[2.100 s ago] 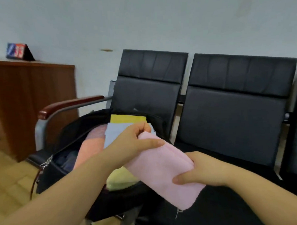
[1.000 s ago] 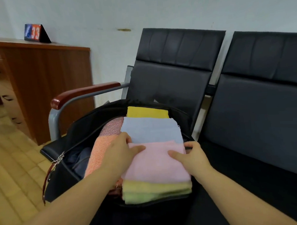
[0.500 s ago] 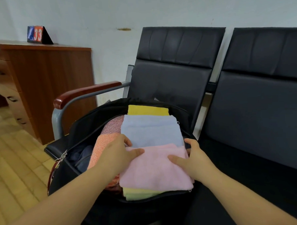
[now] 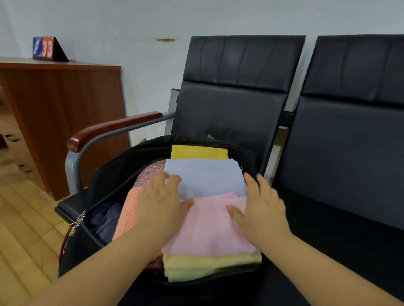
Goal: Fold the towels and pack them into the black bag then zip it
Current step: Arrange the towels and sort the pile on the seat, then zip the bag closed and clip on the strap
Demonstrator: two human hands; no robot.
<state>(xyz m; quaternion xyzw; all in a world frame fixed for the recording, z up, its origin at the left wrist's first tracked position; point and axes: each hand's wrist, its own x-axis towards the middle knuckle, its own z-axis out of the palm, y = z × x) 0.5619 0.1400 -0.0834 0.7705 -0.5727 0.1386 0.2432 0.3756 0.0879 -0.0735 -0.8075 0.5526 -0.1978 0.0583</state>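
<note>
The black bag (image 4: 118,170) lies unzipped on the left chair seat, stuffed with folded towels. A pink towel (image 4: 208,224) lies on top at the front, over a pale yellow towel (image 4: 212,260) and a green one (image 4: 190,272). Behind it lie a light blue towel (image 4: 206,178) and a yellow towel (image 4: 198,151); an orange towel (image 4: 129,209) lies at the left. My left hand (image 4: 162,200) rests flat on the pink towel's left edge, fingers spread. My right hand (image 4: 260,210) lies flat on its right edge, fingers spread.
The bag's zipper pull and a red-brown strap (image 4: 76,222) hang at the left end. The chair has a wooden armrest (image 4: 112,128). A second black chair (image 4: 358,146) stands to the right. A wooden cabinet (image 4: 63,117) with a number sign (image 4: 47,49) stands at the left, on a tiled floor.
The pink towel went from held above the seat into the bag, on top of the stack. Both hands moved from gripping it to lying flat on its sides, fingers now further forward.
</note>
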